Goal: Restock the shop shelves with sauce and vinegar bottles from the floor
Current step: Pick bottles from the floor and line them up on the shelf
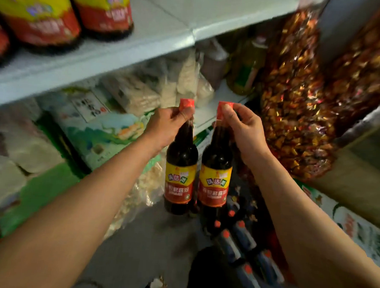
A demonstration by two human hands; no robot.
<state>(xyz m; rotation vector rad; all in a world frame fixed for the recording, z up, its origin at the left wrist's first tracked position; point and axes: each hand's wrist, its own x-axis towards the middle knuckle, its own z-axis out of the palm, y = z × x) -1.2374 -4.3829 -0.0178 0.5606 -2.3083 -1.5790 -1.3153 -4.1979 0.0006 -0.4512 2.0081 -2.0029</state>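
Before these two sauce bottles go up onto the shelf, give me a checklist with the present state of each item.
1. Left hand holds the left sauce bottle at its neck: ok.
2. Right hand holds the right sauce bottle at its red cap: ok.
3. Both bottles hang upright, clear of the floor: ok.
4. Caps sealed: cannot tell, fingers cover them.
5. Free room on the white shelf, right of the shelved sauce bottles: ok.
6. More bottles on the floor left to restock: ok, several lie below.
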